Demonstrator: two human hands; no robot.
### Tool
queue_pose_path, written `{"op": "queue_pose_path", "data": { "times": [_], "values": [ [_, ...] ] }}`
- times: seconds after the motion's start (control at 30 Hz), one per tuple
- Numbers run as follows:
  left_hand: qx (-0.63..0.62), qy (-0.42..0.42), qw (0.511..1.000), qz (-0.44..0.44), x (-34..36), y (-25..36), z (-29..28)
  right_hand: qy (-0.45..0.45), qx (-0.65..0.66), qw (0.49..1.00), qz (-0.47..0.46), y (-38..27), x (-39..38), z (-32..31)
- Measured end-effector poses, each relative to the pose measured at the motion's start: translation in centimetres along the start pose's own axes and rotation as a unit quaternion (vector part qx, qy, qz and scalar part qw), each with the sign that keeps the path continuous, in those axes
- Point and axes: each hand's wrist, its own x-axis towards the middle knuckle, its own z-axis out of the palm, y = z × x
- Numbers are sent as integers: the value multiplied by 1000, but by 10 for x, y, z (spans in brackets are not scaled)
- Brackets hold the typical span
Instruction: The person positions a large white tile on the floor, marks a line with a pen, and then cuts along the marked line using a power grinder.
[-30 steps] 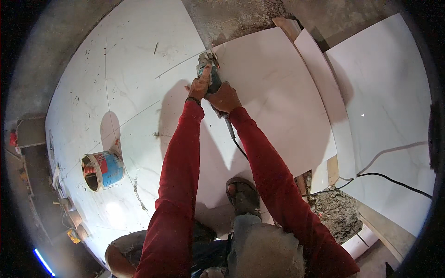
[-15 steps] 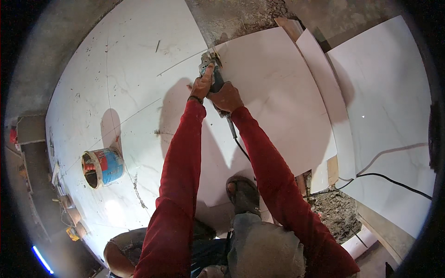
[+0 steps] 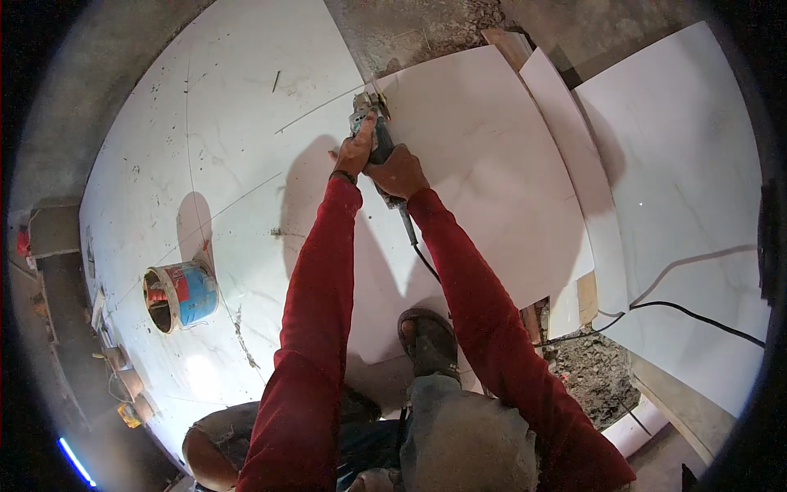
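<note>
Both my hands are wrapped round one angle grinder (image 3: 382,141), arms stretched out ahead of me. My left hand (image 3: 356,151) grips its front part near the metal head. Behind it, my right hand (image 3: 399,172) holds the dark body. The grinder's disc end sits at the far edge of a white marbled tile (image 3: 484,156), beside a thin line that runs across the neighbouring white tile (image 3: 254,74). A black cord (image 3: 425,261) trails back from the tool under my right forearm. Hands and housing hide most of the grip.
A blue and red bucket (image 3: 190,293) lies on its side on the left. At the right are a narrow tile strip (image 3: 574,148) and another large tile (image 3: 689,180), crossed by a black cable (image 3: 697,318). Rubble (image 3: 594,373) fills a gap near my sandalled foot (image 3: 428,340).
The grinder and both hands stay in nearly the same place, the tool's head slightly lower in the picture. The whole view has shifted a little.
</note>
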Motion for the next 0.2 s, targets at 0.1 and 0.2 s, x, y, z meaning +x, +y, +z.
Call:
{"op": "queue_pose_path", "data": {
  "times": [0.1,0.2],
  "values": [
    [3,-3,1000,4,1,3,7,19,2,1000,3,1,-3,-4],
    [11,1,1000,-13,0,16,7,9,12,1000,4,4,-4,-10]
  ]
}}
